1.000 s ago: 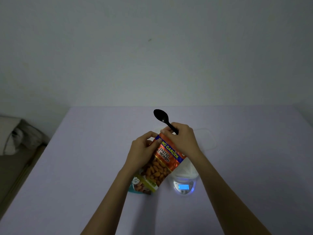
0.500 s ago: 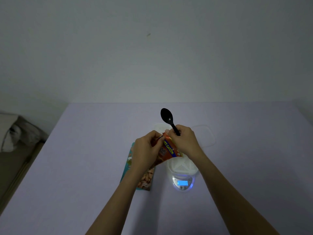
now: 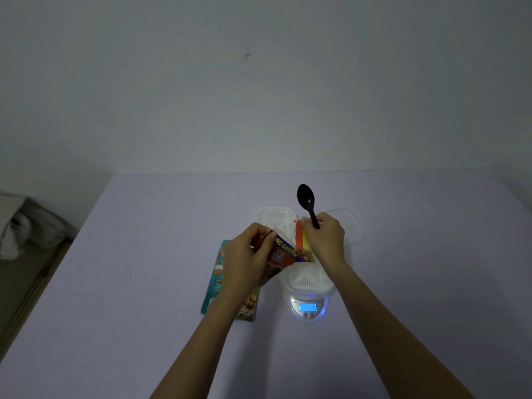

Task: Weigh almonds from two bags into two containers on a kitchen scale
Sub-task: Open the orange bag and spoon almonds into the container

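Note:
Both my hands hold an orange almond bag (image 3: pixel 283 256) above the table. My left hand (image 3: pixel 247 257) pinches its left top corner. My right hand (image 3: pixel 325 240) pinches the torn top strip and also grips a black spoon (image 3: pixel 306 201), bowl pointing up. A white ribbed container (image 3: pixel 308 280) sits on a small kitchen scale (image 3: pixel 308 308) with a lit blue display. A second white container (image 3: pixel 273 218) stands behind the bag. A teal almond bag (image 3: pixel 220 279) lies flat under my left wrist.
A clear lid (image 3: pixel 352 226) lies at the back right, behind my right hand. The lilac table (image 3: pixel 144 269) meets a plain wall at the back. A dark piece of furniture with crumpled cloth (image 3: pixel 17 234) stands off the table's left edge.
My hands have pulled apart, and the bag's top strip now stands away from the bag at the right. The bag rose and tilted, which uncovers the teal bag and the container on the scale.

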